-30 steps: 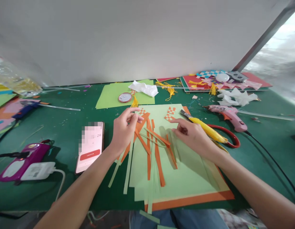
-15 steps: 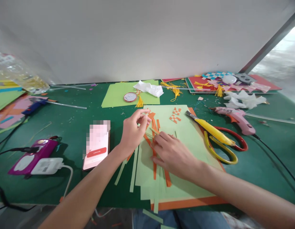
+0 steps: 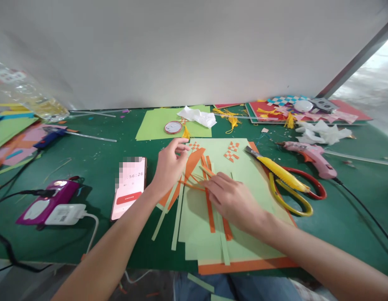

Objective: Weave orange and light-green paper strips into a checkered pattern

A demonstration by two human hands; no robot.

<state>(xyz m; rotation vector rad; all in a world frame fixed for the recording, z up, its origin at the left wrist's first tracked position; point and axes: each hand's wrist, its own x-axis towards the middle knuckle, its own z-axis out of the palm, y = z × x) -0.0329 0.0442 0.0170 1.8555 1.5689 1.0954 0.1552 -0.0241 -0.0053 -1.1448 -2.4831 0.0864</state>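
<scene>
My left hand [image 3: 170, 164] hovers left of the pale green sheets, fingers curved and thumb apart, with nothing visible between them. Under and beside it lies an orange paper piece [image 3: 194, 164]. My right hand [image 3: 233, 200] rests over the pale green sheets [image 3: 256, 225], fingers closed on paper strips [image 3: 207, 170] whose ends stick out to the left. Below that hand, orange strips [image 3: 210, 211] and a green strip [image 3: 224, 248] spread towards me. Two small orange-and-white woven pieces [image 3: 232, 156] lie farther up the sheet. Its fingertips are partly hidden.
Right of the sheets are yellow-handled snips [image 3: 283, 173], scissors with red and yellow handles [image 3: 291, 203] and a pink glue gun [image 3: 316, 155]. A phone [image 3: 129, 188] and a purple power strip [image 3: 49, 200] with cables lie left. Behind are crumpled tissue [image 3: 197, 116] and a yellow tassel [image 3: 186, 133].
My left hand has drawn back left and its fingers have parted from the orange paper. The strips under my right hand have shifted right, and thin orange strips now show between the hands.
</scene>
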